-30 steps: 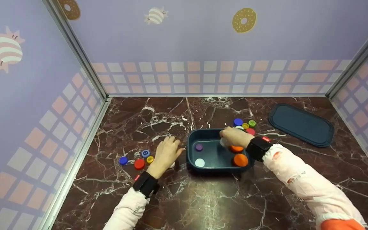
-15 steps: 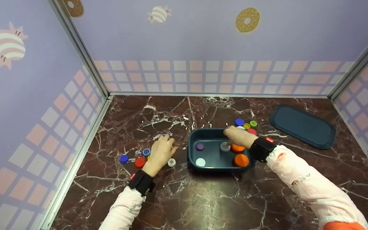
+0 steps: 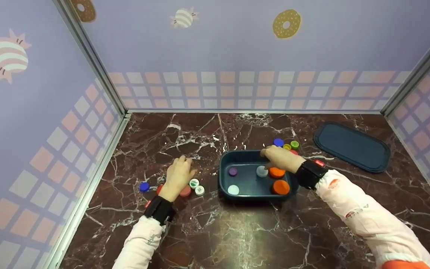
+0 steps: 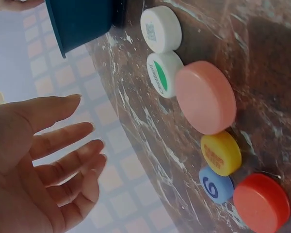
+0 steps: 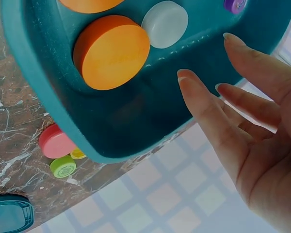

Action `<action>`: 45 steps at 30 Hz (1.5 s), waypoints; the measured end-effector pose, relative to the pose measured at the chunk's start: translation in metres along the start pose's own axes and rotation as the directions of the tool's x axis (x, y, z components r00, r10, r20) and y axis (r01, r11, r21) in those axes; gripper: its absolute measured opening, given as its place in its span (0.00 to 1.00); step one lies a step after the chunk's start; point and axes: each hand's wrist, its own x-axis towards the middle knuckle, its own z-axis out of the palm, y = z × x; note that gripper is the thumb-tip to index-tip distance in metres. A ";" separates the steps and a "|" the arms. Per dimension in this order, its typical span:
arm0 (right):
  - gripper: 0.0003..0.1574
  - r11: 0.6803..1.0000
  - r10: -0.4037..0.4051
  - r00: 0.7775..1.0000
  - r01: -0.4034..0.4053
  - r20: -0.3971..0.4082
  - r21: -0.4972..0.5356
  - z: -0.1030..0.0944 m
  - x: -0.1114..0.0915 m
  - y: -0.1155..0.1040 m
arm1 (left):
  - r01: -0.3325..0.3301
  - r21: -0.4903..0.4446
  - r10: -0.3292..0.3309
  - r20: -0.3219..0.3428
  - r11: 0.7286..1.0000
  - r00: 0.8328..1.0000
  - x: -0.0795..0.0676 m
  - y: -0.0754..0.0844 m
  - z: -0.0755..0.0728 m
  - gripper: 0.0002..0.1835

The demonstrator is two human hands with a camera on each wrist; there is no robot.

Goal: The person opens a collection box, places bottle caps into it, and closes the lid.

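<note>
My left hand [image 3: 177, 175] hovers over a row of bottle caps with nothing in it, its fingers loosely spread. Seen from the left wrist, the row has two white caps [image 4: 161, 29], a pink cap [image 4: 203, 97], a yellow cap [image 4: 221, 154], a light blue cap [image 4: 216, 185] and a red cap [image 4: 262, 203]. My right hand [image 3: 282, 157] is over the back right rim of the dark teal box [image 3: 246, 183], fingers relaxed and holding nothing. Inside lie two orange caps [image 3: 281, 187], a translucent cap [image 3: 262, 171], a purple cap [image 3: 232, 172] and a white cap [image 3: 233, 190].
Behind the box's right corner sits a cluster with a blue cap [image 3: 278, 142], a green cap [image 3: 294, 144] and others partly hidden. The teal lid [image 3: 352, 147] lies flat at the back right. A dark blue cap [image 3: 144, 186] marks the far left. Patterned walls enclose the marble surface.
My right hand has let go of the translucent cap, which now rests on the box floor. My left hand has shifted left, uncovering the pink and white caps.
</note>
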 end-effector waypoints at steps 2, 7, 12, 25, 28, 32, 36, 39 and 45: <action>0.23 1.000 0.001 1.000 -0.001 0.000 0.010 -0.001 -0.001 0.000 | 0.028 0.010 -0.028 0.009 1.000 1.000 0.000 -0.003 0.002 0.16; 0.22 1.000 -0.006 1.000 0.006 -0.028 0.007 -0.006 -0.006 0.003 | 0.097 0.027 -0.098 0.053 0.995 0.994 -0.001 -0.009 0.007 0.21; 0.23 0.999 0.002 0.997 0.001 -0.075 0.040 -0.010 -0.011 0.007 | 0.144 0.029 -0.146 0.084 0.989 0.986 0.000 -0.014 0.010 0.24; 0.17 0.982 0.064 0.977 -0.026 -0.204 0.186 -0.023 -0.031 0.025 | 0.203 0.073 -0.213 0.196 0.976 0.957 -0.006 -0.022 0.014 0.23; 0.19 0.975 0.102 0.970 -0.054 -0.221 0.213 -0.026 -0.037 0.030 | 0.213 0.069 -0.223 0.199 0.975 0.954 -0.006 -0.023 0.015 0.23; 0.19 0.966 0.141 0.963 -0.083 -0.228 0.245 -0.030 -0.046 0.035 | 0.228 0.061 -0.235 0.201 0.972 0.951 -0.007 -0.025 0.017 0.21; 0.16 0.961 0.172 0.955 -0.109 -0.241 0.253 -0.033 -0.053 0.042 | 0.239 0.056 -0.245 0.205 0.970 0.948 -0.007 -0.026 0.020 0.21; 0.15 0.961 0.193 0.950 -0.133 -0.245 0.241 -0.034 -0.059 0.048 | 0.229 0.068 -0.238 0.188 0.971 0.953 -0.008 -0.026 0.022 0.20; 0.18 0.944 0.254 0.944 -0.193 -0.213 0.269 -0.033 -0.071 0.057 | 0.174 0.103 -0.185 0.112 0.979 0.976 -0.012 -0.027 0.026 0.12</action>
